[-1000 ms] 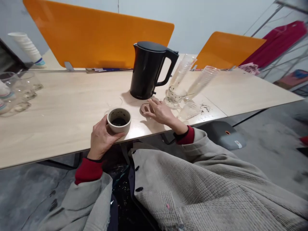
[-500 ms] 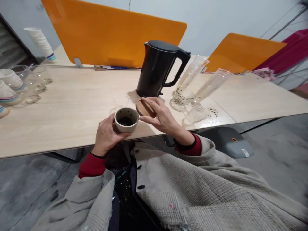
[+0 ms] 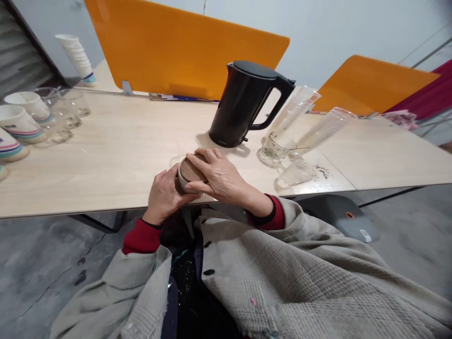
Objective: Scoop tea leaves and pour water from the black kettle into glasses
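Observation:
My left hand (image 3: 165, 194) is wrapped round the side of a pale ceramic cup (image 3: 181, 179) near the table's front edge. A round brown lid (image 3: 192, 168) lies over the cup's mouth, so the dark contents are hidden. Fingers of my right hand (image 3: 221, 175) grip the lid from above, with the thumb along the cup's near rim. Just beyond the hands stands a black electric kettle (image 3: 243, 103), its handle turned to the right.
Right of the kettle, a ribbed glass (image 3: 277, 146) with leaf bits stands by stacked clear cups (image 3: 326, 127) and a tipped plastic cup (image 3: 294, 173). Dark crumbs (image 3: 322, 172) lie beside them. Paper cups (image 3: 23, 123) and small glasses (image 3: 76, 103) line the left; orange dividers (image 3: 187, 47) stand behind.
My right hand has brought the brown lid left from the table onto the cup, covering its opening. My left hand still holds the cup. The view has shifted slightly.

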Motion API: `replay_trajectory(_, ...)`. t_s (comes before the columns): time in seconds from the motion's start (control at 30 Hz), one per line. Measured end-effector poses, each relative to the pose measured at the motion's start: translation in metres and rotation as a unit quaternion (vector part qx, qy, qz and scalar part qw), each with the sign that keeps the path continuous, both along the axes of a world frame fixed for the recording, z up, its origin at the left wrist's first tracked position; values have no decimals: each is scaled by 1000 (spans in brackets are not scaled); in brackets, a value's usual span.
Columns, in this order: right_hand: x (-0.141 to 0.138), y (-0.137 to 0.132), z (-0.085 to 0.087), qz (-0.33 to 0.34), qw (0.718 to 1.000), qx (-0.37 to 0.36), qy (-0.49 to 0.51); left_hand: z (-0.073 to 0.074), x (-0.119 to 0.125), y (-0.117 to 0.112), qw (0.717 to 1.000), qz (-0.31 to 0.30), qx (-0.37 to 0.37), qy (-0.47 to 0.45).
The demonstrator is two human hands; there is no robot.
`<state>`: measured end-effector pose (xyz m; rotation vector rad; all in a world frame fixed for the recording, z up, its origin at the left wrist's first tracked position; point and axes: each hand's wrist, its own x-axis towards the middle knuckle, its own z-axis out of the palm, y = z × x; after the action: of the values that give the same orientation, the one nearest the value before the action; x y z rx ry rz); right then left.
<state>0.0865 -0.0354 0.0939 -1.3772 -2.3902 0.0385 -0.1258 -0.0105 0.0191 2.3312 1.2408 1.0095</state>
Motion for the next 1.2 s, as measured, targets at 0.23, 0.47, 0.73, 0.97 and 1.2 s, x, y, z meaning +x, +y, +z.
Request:
replay_trajectory(0.23, -2, 0, -11, -1, 999, -32, 9, -2, 0, 1, 1000, -12, 8, 1)
replay_trajectory(0.47, 8, 3, -20, 39, 995, -31, 86, -2, -5, 2, 999, -34, -3, -10)
replay_trajectory(0.73, 66, 29, 30, -78, 987, 93, 108, -9, -10, 2, 999, -35, 24, 29)
replay_trajectory(0.97, 66, 144, 50, -123, 982, 128, 58, -10, -6, 3, 996, -45, 40, 60)
replay_trajectory(1.2, 29, 217, 8, -103, 992, 28, 69, -7, -7, 1, 996, -52, 33, 57)
